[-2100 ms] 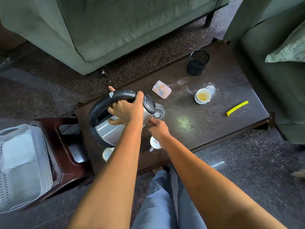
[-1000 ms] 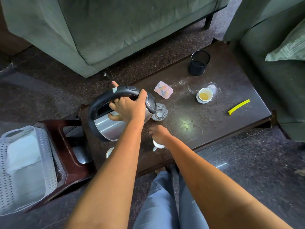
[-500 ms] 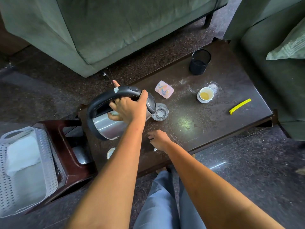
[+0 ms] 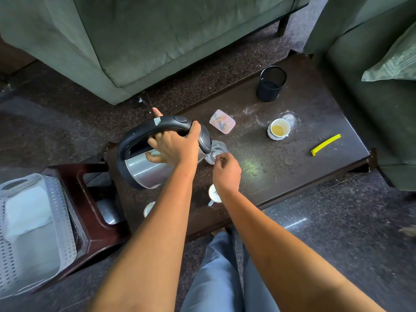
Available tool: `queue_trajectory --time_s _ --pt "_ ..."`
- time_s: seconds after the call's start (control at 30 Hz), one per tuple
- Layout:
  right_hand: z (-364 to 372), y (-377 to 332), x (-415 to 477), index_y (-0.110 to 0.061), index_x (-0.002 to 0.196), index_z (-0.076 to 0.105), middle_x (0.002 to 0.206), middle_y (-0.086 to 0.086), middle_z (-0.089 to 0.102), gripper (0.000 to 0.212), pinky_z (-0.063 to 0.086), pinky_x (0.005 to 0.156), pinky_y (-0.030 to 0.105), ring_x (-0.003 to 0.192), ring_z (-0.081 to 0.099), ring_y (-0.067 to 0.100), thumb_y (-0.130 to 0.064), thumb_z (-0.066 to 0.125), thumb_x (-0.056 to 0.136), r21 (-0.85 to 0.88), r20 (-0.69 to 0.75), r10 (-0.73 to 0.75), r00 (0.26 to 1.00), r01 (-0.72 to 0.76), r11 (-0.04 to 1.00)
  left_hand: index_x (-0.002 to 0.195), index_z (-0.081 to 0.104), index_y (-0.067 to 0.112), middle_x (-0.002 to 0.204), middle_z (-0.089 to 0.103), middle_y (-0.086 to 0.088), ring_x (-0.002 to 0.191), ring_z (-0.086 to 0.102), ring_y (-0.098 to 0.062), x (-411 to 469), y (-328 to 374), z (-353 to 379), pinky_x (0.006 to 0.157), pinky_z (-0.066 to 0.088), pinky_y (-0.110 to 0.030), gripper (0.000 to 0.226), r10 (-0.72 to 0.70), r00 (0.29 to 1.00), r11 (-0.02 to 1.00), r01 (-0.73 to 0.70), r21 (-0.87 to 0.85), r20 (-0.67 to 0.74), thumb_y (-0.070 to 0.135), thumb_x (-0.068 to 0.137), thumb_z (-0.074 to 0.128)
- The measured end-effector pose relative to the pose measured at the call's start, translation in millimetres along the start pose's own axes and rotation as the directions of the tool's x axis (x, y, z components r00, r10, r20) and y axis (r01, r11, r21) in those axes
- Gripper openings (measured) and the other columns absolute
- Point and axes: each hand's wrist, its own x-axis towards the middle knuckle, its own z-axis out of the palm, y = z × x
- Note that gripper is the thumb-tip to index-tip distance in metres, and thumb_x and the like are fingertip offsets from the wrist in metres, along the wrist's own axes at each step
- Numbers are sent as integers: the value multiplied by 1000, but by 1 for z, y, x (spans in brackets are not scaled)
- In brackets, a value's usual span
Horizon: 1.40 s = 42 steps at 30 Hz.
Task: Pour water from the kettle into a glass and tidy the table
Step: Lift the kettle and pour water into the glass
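Left hand (image 4: 174,147) is wrapped around the black handle of the kettle (image 4: 146,170), fingers curled under the grip and thumb over the top. The kettle is raised off the table (image 4: 292,167) and tilted, spout end down toward the glass (image 4: 217,150). Whether water is running cannot be told.

The glass is clear and stands upright on the table, directly under the kettle's spout end, its rim partly covered by it.

Right hand (image 4: 226,172) is on the near side of the glass, fingers curled loosely inward, fingertips at or just beside the rim. Whether they touch the glass or grip anything cannot be told.

Other items, placed relative to the glass:
- A white mug (image 4: 213,194) stands near, on the viewer's side, partly hidden by the right wrist.
- A second white cup (image 4: 148,209) sits at the near table edge, to the left, mostly hidden by the left forearm.
- A pink patterned pad (image 4: 222,121) lies just beyond.
- A white cup with yellowish liquid (image 4: 279,129) stands well to the right.
- A yellow strip (image 4: 325,145) lies further right, near the table edge.
- A black mesh holder (image 4: 271,84) stands at the far right, upright.

A white basket (image 4: 33,233) rests on a stool (image 4: 94,221) well to the left of the table.
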Motion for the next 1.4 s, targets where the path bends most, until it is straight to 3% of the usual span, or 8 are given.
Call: queue_trajectory --time_s 0.13,0.33,0.47,0.6,0.73,1.07,1.17,1.4 --pt "2 -16 -4 -22 106 61 100 -11 58 18 45 84 28 102 56 15 -24 48 94 228 -127 -133 983 159 961 148 16 33 136 51 -1 131 29 -26 -1 -1 1 105 10 -57 97 16 1000 1000 -16 -5 -10 62 66 60" --pt "9 -36 -7 -23 111 64 104 -15 58 22 45 95 29 104 54 4 -23 53 93 343 -103 -182 978 206 916 148 20 31 131 55 -3 129 31 -27 -2 1 3 104 13 -57 96 4 1000 1000 -4 -4 -3 62 66 59" --pt "9 -34 -8 -20 114 64 104 -15 58 23 43 94 25 101 52 2 -21 54 93 309 -107 -213 971 236 921 148 20 31 132 54 -2 129 30 -26 -3 2 4 104 13 -56 95 28 1000 1000 -28 14 -8 61 67 60" --pt "10 -34 -8 -17 116 64 110 -8 62 25 36 93 17 103 50 4 -19 54 93 266 -127 -236 963 262 928 141 38 24 129 58 -4 127 35 -29 -5 4 4 103 15 -59 87 51 998 999 -52 -8 -39 59 65 62" --pt "12 -33 -7 -16 117 63 114 -4 63 26 27 86 7 104 48 4 -18 53 94 236 -131 -251 959 276 932 147 21 31 129 56 -4 128 32 -26 -4 2 4 104 16 -56 95 39 999 999 -39 26 -21 62 66 59" --pt "21 -32 -10 -16 119 63 115 -3 62 28 29 85 -1 101 47 -1 -19 53 93 275 -173 -213 962 254 927 134 49 17 128 58 -8 128 34 -31 -9 6 5 105 13 -61 80 50 998 999 -51 -11 -41 56 66 63" --pt "23 -32 -11 -16 119 63 116 -3 63 28 25 85 -6 105 49 3 -19 53 93 257 -186 -211 960 255 932 138 44 21 130 56 -6 129 33 -30 -8 5 6 106 13 -59 83 45 999 999 -45 6 -30 58 66 62" --pt "25 -32 -14 -19 122 61 119 -4 60 31 30 91 9 111 52 10 -22 54 93 264 -170 -196 966 236 935 141 38 25 133 54 -4 130 32 -28 -8 4 7 106 12 -59 87 51 998 999 -51 11 -31 59 65 61"
